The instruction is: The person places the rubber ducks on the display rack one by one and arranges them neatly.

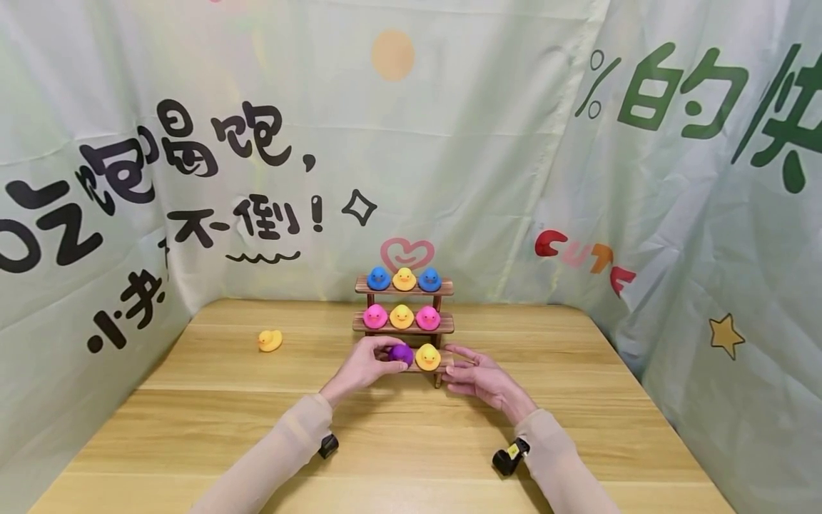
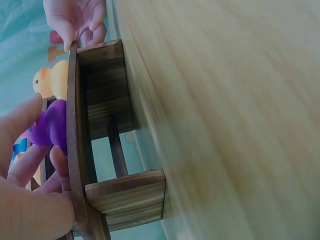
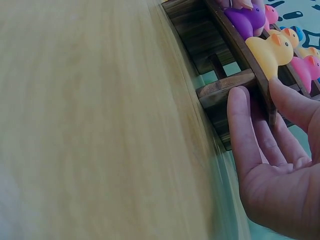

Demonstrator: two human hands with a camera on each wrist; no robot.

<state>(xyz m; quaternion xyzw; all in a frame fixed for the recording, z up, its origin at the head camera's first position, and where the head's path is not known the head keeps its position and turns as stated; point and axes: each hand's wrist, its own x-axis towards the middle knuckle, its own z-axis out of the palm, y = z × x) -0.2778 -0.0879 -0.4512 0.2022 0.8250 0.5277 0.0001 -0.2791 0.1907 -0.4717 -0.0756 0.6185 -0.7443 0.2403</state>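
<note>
A three-tier wooden display stand (image 1: 446, 323) stands toward the back of the table. At its bottom tier, my left hand (image 1: 367, 365) pinches a purple rubber duck (image 1: 401, 355) between thumb and fingers, low over the board. Beside it sits a yellow rubber duck (image 1: 427, 357), also seen in the right wrist view. My right hand (image 1: 486, 382) holds the right end of that tier, thumb (image 3: 292, 100) at the top edge and fingers below the board. Pink ducks (image 1: 375, 316) flank a yellow one on the middle tier; blue ducks (image 1: 378, 279) flank another yellow one on top.
A lone yellow rubber duck (image 1: 270, 340) sits on the wooden table (image 1: 398, 457), left of the stand. Printed cloth (image 1: 475, 178) hangs behind the table and along both sides. Each wrist wears a small black camera (image 1: 507, 460).
</note>
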